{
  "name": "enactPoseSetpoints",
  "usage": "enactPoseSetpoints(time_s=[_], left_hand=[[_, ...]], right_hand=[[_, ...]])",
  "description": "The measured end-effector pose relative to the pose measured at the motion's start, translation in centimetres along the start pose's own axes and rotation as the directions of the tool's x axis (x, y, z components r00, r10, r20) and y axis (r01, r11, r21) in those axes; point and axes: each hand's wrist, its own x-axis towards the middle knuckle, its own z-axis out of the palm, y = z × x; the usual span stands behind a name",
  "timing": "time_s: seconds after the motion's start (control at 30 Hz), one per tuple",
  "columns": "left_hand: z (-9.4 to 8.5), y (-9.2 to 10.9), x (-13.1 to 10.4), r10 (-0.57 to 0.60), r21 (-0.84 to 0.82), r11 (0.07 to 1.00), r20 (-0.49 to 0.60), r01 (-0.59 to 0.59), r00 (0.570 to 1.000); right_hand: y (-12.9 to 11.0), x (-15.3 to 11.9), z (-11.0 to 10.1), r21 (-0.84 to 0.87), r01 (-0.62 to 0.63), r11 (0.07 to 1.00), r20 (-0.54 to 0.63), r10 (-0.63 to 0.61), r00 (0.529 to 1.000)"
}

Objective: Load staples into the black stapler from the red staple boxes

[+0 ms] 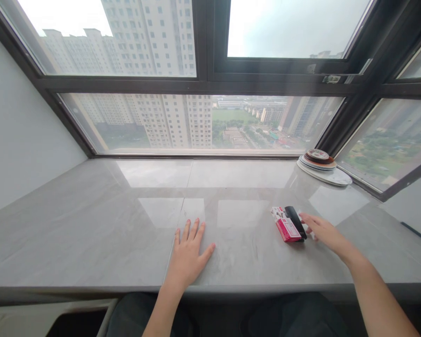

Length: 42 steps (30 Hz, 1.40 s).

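Observation:
My left hand [189, 260] lies palm down on the grey stone sill [91, 234], its fingers spread and nothing in it. Over to the right, my right hand [319, 231] is beside a small red and white box [287, 227] and a black flat piece [295, 222]. Its fingers are slightly bent and apart, with the tips at the black piece's right edge. Whether they touch it I cannot tell. Something whitish shows under these fingers, too small to name. The black piece leans against or overlaps the box; the exact contact is unclear.
A stack of round plates or coasters [321, 164] stands in the far right corner by the window. Dark window frames [203, 86] run along the back, with a window handle [347, 78] at upper right. The sill's front edge [266, 286] is just above my legs.

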Motion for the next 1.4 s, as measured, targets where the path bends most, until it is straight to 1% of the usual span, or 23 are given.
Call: enactPoseSetpoints(time_s=[0.03, 0.1, 0.2, 0.33, 0.43, 0.5, 0.53, 0.63, 0.7, 0.73, 0.8, 0.9, 0.97, 1.03, 1.1, 1.17, 1.2, 1.27, 1.33, 1.4], left_hand=[[0.0, 0.0, 0.0, -0.001, -0.004, 1.000, -0.001, 0.001, 1.000], [0.0, 0.0, 0.0, -0.002, -0.012, 1.000, -0.002, 0.002, 1.000], [0.0, 0.1, 0.1, -0.002, -0.025, 1.000, -0.006, 0.002, 1.000], [0.1, 0.1, 0.1, -0.001, -0.056, 0.998, -0.018, 0.000, 1.000], [0.0, 0.1, 0.1, -0.013, -0.113, 0.994, -0.032, 0.009, 0.999], [-0.2, 0.0, 0.1, -0.040, -0.179, 0.983, -0.042, 0.032, 0.998], [-0.4, -0.1, 0.1, -0.058, -0.222, 0.974, -0.047, 0.046, 0.997], [-0.8, -0.1, 0.2, -0.145, -0.370, 0.923, -0.075, 0.107, 0.987], [-1.0, 0.4, 0.5, -0.245, -0.467, 0.868, -0.103, 0.171, 0.964], [-1.1, 1.0, 0.7, -0.299, -0.507, 0.838, -0.117, 0.202, 0.947], [-1.2, 2.4, 1.3, -0.387, -0.543, 0.803, -0.163, 0.244, 0.908], [-1.3, 4.7, 2.1, -0.438, -0.459, 0.839, -0.249, 0.293, 0.864], [-1.4, 5.5, 2.4, -0.439, -0.385, 0.864, -0.257, 0.325, 0.861], [-1.4, 5.5, 2.4, -0.428, -0.363, 0.869, -0.213, 0.336, 0.878], [-1.6, 4.8, 2.2, -0.426, -0.376, 0.861, -0.162, 0.343, 0.890], [-1.9, 3.6, 2.0, -0.433, -0.387, 0.851, -0.138, 0.354, 0.891], [-2.2, 2.8, 2.0, -0.436, -0.386, 0.851, -0.143, 0.355, 0.888], [-2.7, 1.1, 2.3, -0.436, -0.368, 0.862, -0.186, 0.349, 0.881], [-3.2, -0.8, 3.0, -0.442, -0.334, 0.874, -0.243, 0.353, 0.864], [-3.6, -2.6, 4.2, -0.451, -0.297, 0.879, -0.261, 0.373, 0.854]], right_hand=[[0.4, 0.1, 0.4, 0.017, -0.009, 1.000, 0.056, 0.008, 0.998], [0.4, 0.0, 1.6, 0.024, 0.028, 0.999, 0.116, -0.030, 0.993], [-1.1, -0.6, 4.0, 0.028, 0.100, 0.995, 0.151, -0.103, 0.983], [-4.9, -2.2, 8.2, 0.106, 0.137, 0.985, 0.184, -0.155, 0.971], [-8.4, -3.8, 12.1, 0.171, 0.178, 0.969, 0.201, -0.212, 0.957], [-10.9, -5.0, 15.0, 0.198, 0.200, 0.960, 0.203, -0.239, 0.949], [-12.0, -5.6, 16.6, 0.207, 0.216, 0.954, 0.195, -0.256, 0.947], [-15.1, -7.4, 20.8, 0.205, 0.313, 0.927, 0.101, -0.338, 0.936], [-16.5, -8.2, 22.8, 0.199, 0.356, 0.913, 0.032, -0.369, 0.929], [-16.9, -8.5, 23.4, 0.195, 0.366, 0.910, 0.005, -0.374, 0.927], [-17.0, -8.7, 23.6, 0.181, 0.373, 0.910, -0.037, -0.373, 0.927], [-15.4, -8.3, 21.9, 0.151, 0.369, 0.917, -0.086, -0.360, 0.929], [-13.6, -8.0, 20.3, 0.147, 0.347, 0.926, -0.108, -0.334, 0.936], [-12.0, -7.9, 18.8, 0.155, 0.314, 0.937, -0.119, -0.297, 0.947], [-10.7, -8.1, 17.9, 0.159, 0.287, 0.945, -0.129, -0.268, 0.955], [-10.2, -8.5, 17.6, 0.155, 0.282, 0.947, -0.139, -0.262, 0.955], [-10.1, -8.7, 17.5, 0.151, 0.285, 0.947, -0.145, -0.264, 0.954], [-10.2, -9.0, 17.5, 0.148, 0.291, 0.945, -0.153, -0.269, 0.951], [-10.4, -9.1, 17.5, 0.157, 0.289, 0.944, -0.151, -0.267, 0.952], [-10.5, -9.1, 17.5, 0.165, 0.283, 0.945, -0.150, -0.260, 0.954]])
